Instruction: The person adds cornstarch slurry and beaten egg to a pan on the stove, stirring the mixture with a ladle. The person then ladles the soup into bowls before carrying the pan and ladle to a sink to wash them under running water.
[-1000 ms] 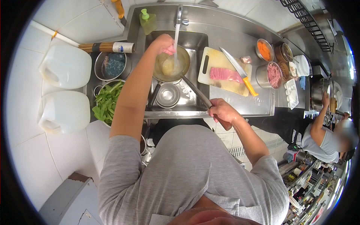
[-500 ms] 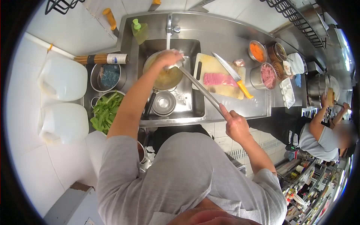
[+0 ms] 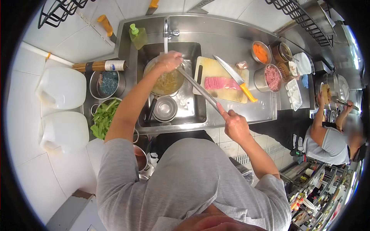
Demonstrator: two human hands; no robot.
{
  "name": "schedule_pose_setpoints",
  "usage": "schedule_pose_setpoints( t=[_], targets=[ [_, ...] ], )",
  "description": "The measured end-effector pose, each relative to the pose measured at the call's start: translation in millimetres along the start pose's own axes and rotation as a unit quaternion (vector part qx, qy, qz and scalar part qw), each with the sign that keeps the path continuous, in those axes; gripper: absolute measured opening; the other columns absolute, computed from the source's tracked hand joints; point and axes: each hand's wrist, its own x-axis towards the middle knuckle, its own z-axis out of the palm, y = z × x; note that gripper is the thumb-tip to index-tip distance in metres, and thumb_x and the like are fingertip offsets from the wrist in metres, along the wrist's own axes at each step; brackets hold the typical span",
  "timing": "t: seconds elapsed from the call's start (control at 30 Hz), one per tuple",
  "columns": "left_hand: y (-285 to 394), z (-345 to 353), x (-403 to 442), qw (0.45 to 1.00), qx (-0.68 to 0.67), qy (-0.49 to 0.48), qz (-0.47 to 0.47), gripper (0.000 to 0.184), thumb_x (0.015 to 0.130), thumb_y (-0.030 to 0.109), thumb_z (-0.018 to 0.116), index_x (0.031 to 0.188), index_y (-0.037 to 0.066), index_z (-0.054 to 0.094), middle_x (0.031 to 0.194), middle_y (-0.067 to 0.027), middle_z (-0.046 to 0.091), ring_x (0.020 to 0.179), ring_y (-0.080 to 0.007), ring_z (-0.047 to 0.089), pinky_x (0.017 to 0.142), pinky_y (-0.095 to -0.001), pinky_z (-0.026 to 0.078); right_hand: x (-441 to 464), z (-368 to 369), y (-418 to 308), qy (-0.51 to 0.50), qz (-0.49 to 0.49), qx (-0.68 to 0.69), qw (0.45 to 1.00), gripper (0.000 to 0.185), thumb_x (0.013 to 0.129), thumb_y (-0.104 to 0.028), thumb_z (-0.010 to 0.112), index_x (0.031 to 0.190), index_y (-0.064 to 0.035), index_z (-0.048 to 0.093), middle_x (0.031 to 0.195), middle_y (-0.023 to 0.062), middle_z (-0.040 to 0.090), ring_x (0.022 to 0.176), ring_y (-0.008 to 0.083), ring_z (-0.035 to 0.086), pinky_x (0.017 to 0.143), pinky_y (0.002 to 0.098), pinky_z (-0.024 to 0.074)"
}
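Over the far edge of a round pan (image 3: 166, 82) in the sink is my left hand (image 3: 169, 61), by the running tap (image 3: 167, 32); its fingers are blurred, and what they hold, if anything, is unclear. Cloudy, yellowish contents show in the pan. My right hand (image 3: 236, 125) is wrapped round the long metal handle (image 3: 200, 89), index finger stretched along it. Small metal bowls (image 3: 165, 109) and a black handle (image 3: 151, 110) lie in the sink's near part.
Right of the sink (image 3: 199, 125), a cutting board (image 3: 204, 69) holds pink meat (image 3: 220, 82) and a yellow-handled knife (image 3: 234, 75). Beyond are carrots (image 3: 261, 53) and minced meat (image 3: 273, 78). Greens (image 3: 104, 119) and jugs (image 3: 63, 87) stand left. A co-worker (image 3: 327, 140) is far right.
My left hand has moved from inside the pan to its far edge near the handle. My right hand's grip has shifted, with the index finger now along the handle. The view has shifted slightly.
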Motion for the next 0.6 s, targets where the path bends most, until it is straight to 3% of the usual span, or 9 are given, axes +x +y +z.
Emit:
schedule_pose_setpoints(
  t=[0.1,0.17,0.23,0.27,0.37,0.4,0.47,0.53,0.6],
  targets=[
    [-5.8,-34.0,9.4,0.951,-0.088,-0.216,-0.205,0.057,0.096,0.06,0.041,0.123,0.016,0.065,0.119,-0.0131,0.067,0.109,-0.0318,0.064,0.094,-0.0428,0.049,13.7,4.8,-1.7,-0.016,-0.016,-0.011,1.0,0.091,0.068,0.003,0.064,0.152,-0.0161,0.038,0.085,0.0152,0.06,0.067,0.032,0.066,0.063,0.042,0.0564],
    [-14.0,-40.0,22.1,0.945,0.029,-0.252,-0.208,0.06,0.094,0.063,0.041,0.131,0.02,0.059,0.126,-0.0128,0.065,0.114,-0.0322,0.063,0.096,-0.0451,0.049,16.2,1.9,-3.8,-0.021,-0.022,-0.01,0.999,0.092,0.067,0.003,0.064,0.152,-0.0166,0.037,0.086,0.0153,0.06,0.068,0.0319,0.066,0.064,0.042,0.0568],
    [-0.9,-23.7,4.3,0.966,0.054,-0.138,-0.21,0.061,0.094,0.065,0.04,0.131,0.021,0.059,0.126,-0.0133,0.065,0.117,-0.0324,0.061,0.098,-0.045,0.048,18.5,1.9,-4.0,-0.026,-0.021,-0.003,0.999,0.093,0.066,0.003,0.065,0.152,-0.017,0.038,0.087,0.0157,0.061,0.069,0.0321,0.067,0.065,0.0422,0.0569],
    [11.3,-14.7,-4.1,0.979,0.146,-0.12,-0.076,0.062,0.092,0.067,0.041,0.131,0.022,0.059,0.133,-0.0123,0.061,0.123,-0.0322,0.058,0.101,-0.0451,0.047,18.4,2.5,-3.1,-0.028,-0.015,0.003,1.0,0.093,0.066,0.004,0.065,0.152,-0.0172,0.038,0.087,0.0161,0.061,0.07,0.0324,0.067,0.065,0.0424,0.0569],
    [27.9,-38.6,-1.7,0.952,0.109,-0.2,-0.204,0.06,0.092,0.065,0.044,0.129,0.021,0.06,0.137,-0.0116,0.058,0.121,-0.0347,0.058,0.102,-0.046,0.047,10.9,14.0,6.6,0.004,-0.034,0.076,0.997,0.091,0.068,0.006,0.065,0.152,-0.0176,0.039,0.08,0.0131,0.061,0.067,0.0269,0.066,0.065,0.0391,0.0559],
    [-13.5,-26.5,10.4,0.942,-0.017,-0.249,-0.225,0.057,0.092,0.06,0.048,0.129,0.019,0.06,0.139,-0.0141,0.056,0.122,-0.0361,0.057,0.102,-0.0473,0.046,10.0,15.8,10.7,0.023,-0.049,0.107,0.993,0.09,0.069,0.006,0.065,0.152,-0.0178,0.039,0.077,0.0114,0.06,0.065,0.024,0.065,0.064,0.0373,0.0554],
    [-41.0,-20.2,3.1,0.925,-0.152,-0.192,-0.289,0.053,0.095,0.057,0.046,0.118,0.014,0.066,0.124,-0.0182,0.063,0.111,-0.0379,0.062,0.094,-0.0447,0.049,6.3,-6.4,0.6,-0.094,0.095,0.307,0.942,0.086,0.074,0.008,0.063,0.152,-0.0168,0.039,0.071,0.0052,0.056,0.062,0.0157,0.059,0.061,0.032,0.0521],
    [-53.2,-8.8,-4.5,0.886,-0.261,-0.109,-0.367,0.049,0.098,0.049,0.044,0.111,0.01,0.07,0.115,-0.0213,0.067,0.106,-0.0398,0.065,0.089,-0.044,0.052,-0.6,9.1,7.9,-0.135,0.158,0.54,0.815,0.082,0.078,0.012,0.06,0.153,-0.0139,0.038,0.068,-0.0035,0.05,0.059,0.0058,0.047,0.057,0.0233,0.0445],
    [-62.2,13.9,-8.0,0.958,-0.133,-0.084,-0.239,0.047,0.098,0.045,0.042,0.111,0.01,0.07,0.116,-0.021,0.067,0.108,-0.0405,0.064,0.091,-0.0457,0.051,-0.3,-2.3,8.4,-0.145,0.178,0.621,0.75,0.08,0.077,0.014,0.062,0.15,-0.0116,0.043,0.07,-0.0018,0.055,0.057,0.0067,0.048,0.054,0.0233,0.0436]
  ],
)
